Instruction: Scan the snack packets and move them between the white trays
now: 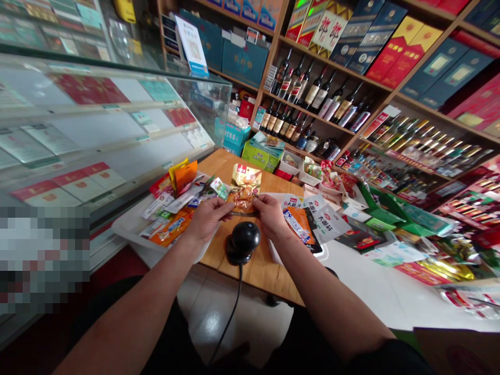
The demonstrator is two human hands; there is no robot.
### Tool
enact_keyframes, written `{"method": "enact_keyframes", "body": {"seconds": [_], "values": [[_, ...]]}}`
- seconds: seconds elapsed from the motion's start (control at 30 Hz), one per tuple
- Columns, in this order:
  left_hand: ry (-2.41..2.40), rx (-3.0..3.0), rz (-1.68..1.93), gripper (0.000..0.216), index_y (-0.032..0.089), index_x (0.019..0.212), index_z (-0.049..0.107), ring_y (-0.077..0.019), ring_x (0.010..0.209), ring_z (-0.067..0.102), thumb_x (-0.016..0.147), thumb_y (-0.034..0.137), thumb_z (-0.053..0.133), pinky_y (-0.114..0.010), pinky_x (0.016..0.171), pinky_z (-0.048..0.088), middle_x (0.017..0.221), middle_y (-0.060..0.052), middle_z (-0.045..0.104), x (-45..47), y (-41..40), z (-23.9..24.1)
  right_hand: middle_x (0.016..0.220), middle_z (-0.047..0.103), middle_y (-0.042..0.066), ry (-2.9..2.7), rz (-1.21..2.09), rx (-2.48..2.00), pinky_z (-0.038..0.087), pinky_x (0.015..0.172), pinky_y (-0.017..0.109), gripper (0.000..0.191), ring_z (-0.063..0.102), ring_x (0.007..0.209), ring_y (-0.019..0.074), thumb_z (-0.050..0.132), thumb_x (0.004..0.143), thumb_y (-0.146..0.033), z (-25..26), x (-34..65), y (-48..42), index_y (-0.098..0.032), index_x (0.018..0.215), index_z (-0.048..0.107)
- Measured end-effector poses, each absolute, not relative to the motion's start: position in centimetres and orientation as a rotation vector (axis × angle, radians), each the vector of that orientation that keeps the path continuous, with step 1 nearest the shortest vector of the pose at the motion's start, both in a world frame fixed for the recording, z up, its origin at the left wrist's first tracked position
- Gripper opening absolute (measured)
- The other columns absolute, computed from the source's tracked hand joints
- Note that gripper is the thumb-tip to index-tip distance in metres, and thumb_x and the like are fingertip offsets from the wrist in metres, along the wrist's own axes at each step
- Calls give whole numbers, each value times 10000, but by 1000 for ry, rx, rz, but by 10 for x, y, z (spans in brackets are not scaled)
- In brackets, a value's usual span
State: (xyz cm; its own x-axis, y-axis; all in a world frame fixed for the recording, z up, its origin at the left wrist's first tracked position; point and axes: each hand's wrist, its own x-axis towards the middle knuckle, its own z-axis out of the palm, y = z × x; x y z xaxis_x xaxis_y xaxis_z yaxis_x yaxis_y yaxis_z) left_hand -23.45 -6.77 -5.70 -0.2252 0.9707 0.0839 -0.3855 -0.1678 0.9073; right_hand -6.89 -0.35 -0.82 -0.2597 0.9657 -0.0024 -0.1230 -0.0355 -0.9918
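Between my two hands is a gold-and-orange snack packet [245, 185], held up with its printed front toward me. My left hand [211, 216] pinches its lower left edge, and my right hand [270, 212] pinches its lower right edge. Just below the packet a black round-headed scanner [245, 237] stands on the wooden table [214, 254], its cable running down toward me. To the left, a white tray [127, 229] is heaped with colourful snack packets. On the right, a second white tray [321, 255] bears grey, orange and black packets, partly behind my right forearm.
A glass display counter [128, 125] with flat packs runs along the left. Behind the table are a green box [261, 156] and small white bins of snacks [311, 174]. Shelves of bottles [312, 94] and gift boxes rise at the back; more goods lie to the right.
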Motion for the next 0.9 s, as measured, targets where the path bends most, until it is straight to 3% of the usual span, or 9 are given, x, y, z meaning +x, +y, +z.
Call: {"method": "enact_keyframes", "body": {"seconds": [0.2,0.37,0.47,0.57,0.7,0.9], "values": [[1014,866,1664,292,170,770,684,-139,607,590,775,429,821,-265,582,407,667,-17,668,-234,-68,-51,621,588,-50,-1314,1385,-1048,459,568,257,333,536,560,118,784,641,-429,-13,-68,3,-195,721,561],[1194,969,1771,234,178,796,703,-155,674,593,805,398,782,-277,637,436,722,-22,675,-232,-73,-42,688,661,-12,-1448,1073,-1168,504,633,281,242,604,642,160,703,731,-419,-13,-66,5,-192,765,626],[1045,1055,1697,342,192,1064,734,-220,899,675,813,420,772,-297,722,496,994,-75,741,-225,-77,-39,775,714,20,-1557,909,-1215,534,696,305,185,652,711,186,667,799,-375,-5,-72,-9,-194,831,679],[869,1086,1645,514,221,1284,662,-265,1099,671,820,415,769,-338,844,539,1226,-99,709,-218,-77,-42,898,753,31,-1733,855,-1145,555,757,322,125,690,786,199,645,842,-310,2,-82,-31,-217,896,710],[896,961,1723,384,180,1156,694,-245,1071,685,853,412,734,-343,857,565,1174,-98,721,-217,-69,-52,1007,764,1,-1972,885,-954,556,847,324,177,714,910,198,585,873,-202,1,-89,-48,-267,940,736],[872,835,1705,353,166,1098,692,-214,951,709,852,417,720,-291,673,600,1122,-95,730,-226,-59,-60,872,755,20,-1848,773,-1113,541,767,315,130,700,809,202,619,873,-275,1,-76,-26,-224,910,733]]}}
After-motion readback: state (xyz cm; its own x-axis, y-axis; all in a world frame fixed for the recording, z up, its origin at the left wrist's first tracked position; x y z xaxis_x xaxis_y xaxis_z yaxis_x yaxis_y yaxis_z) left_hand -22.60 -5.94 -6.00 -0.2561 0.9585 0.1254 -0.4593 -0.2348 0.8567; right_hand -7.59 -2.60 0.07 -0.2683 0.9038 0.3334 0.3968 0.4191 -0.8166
